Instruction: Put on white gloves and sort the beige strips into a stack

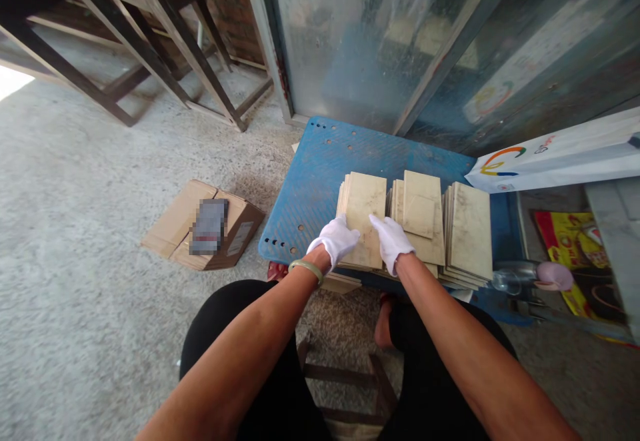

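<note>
1. My gloved left hand and right hand press flat, fingers spread, on the leftmost stack on the blue board.
2. Two neighbouring stacks look squared already; this one seems unfinished.

Three stacks of tan boards (sheets uncountable), one cardboard box, two gloved hands.

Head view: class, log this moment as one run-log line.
left hand: on left stack | right hand: on left stack | blue board: bears three stacks | cardboard box: on floor
</note>
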Available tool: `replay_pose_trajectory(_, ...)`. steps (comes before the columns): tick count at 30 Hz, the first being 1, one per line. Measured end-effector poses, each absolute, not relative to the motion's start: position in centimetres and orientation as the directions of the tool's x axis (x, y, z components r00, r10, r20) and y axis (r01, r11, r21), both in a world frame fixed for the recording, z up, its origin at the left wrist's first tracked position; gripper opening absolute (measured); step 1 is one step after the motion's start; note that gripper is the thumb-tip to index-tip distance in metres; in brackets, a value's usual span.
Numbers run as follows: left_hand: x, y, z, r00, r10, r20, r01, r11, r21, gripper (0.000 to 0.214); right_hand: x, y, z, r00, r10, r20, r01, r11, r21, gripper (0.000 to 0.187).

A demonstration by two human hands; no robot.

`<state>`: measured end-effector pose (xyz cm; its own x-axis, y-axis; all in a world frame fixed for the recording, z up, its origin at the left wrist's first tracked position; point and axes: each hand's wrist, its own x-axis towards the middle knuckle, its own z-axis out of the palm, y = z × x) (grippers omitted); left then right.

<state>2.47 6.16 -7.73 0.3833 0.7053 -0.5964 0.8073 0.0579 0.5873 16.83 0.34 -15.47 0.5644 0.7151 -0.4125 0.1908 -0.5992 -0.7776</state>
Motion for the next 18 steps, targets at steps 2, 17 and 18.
replay_pose_trajectory(2,2.4,5.9,-7.8,0.378,0.709,-0.595,0.807,0.063,0.587,0.033,16.6,0.1,-14.7,0.607,0.663,-0.438,0.132,-0.628,-0.767,0.055)
replay_pose_trajectory(17,1.8,5.2,-8.0,0.299,0.703,-0.645,0.775,0.215,0.594,0.030,15.7,-0.7,-11.0,0.460,0.670,-0.583,-0.255,-0.529,-0.809,0.041)
replay_pose_trajectory(18,1.8,5.3,-7.9,0.310,0.699,-0.644,0.786,0.193,0.587,0.032,15.8,-0.8,-11.4,0.455,0.667,-0.590,-0.264,-0.532,-0.805,0.041)
